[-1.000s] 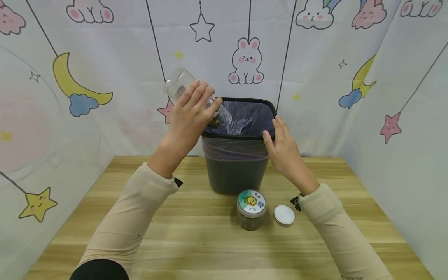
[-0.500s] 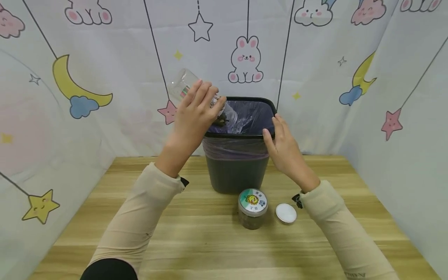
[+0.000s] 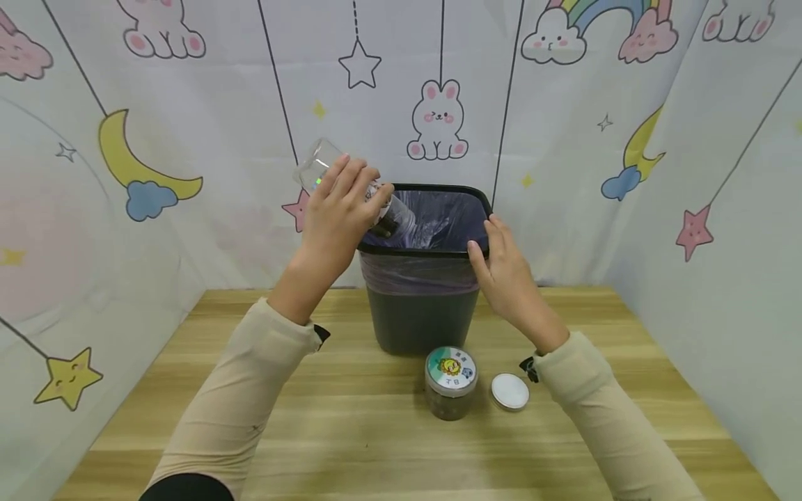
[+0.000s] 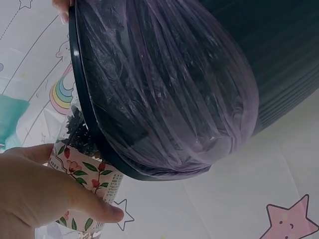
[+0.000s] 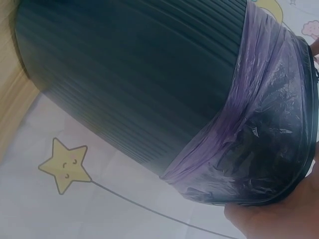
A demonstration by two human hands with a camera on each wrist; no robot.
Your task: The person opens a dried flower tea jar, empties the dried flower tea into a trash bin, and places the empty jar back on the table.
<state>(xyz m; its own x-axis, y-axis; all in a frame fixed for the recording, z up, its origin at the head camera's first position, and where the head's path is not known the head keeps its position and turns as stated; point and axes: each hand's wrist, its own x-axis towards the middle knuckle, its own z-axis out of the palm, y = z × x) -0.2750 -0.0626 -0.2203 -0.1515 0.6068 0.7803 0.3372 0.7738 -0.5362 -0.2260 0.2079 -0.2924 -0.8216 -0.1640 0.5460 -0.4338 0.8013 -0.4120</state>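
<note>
My left hand [image 3: 338, 212] grips a clear plastic jar [image 3: 316, 165] with a floral label [image 4: 82, 172]. It is tipped with its mouth over the left side of the trash can [image 3: 416, 320]. Dark, dried, leaf-like bits [image 4: 79, 129] sit toward the mouth end, inside the jar. A thin purple trash bag [image 3: 420, 275] lines the can and folds over its black rim. My right hand [image 3: 510, 278] rests at the can's right front corner, thumb at the front rim and fingers rather straight along the side. Whether bits are falling cannot be seen.
A lidded jar [image 3: 450, 400] with a green, white and yellow sun picture on top stands in front of the can. To its right lies a round white lid [image 3: 510, 392]. The wooden table [image 3: 351, 445] ends at a cartoon-printed cloth backdrop [image 3: 238, 139].
The jar moved slightly right over the can and then back left, staying tipped, and the bits in it shifted. My right hand stayed at the rim. The head view shifted slightly.
</note>
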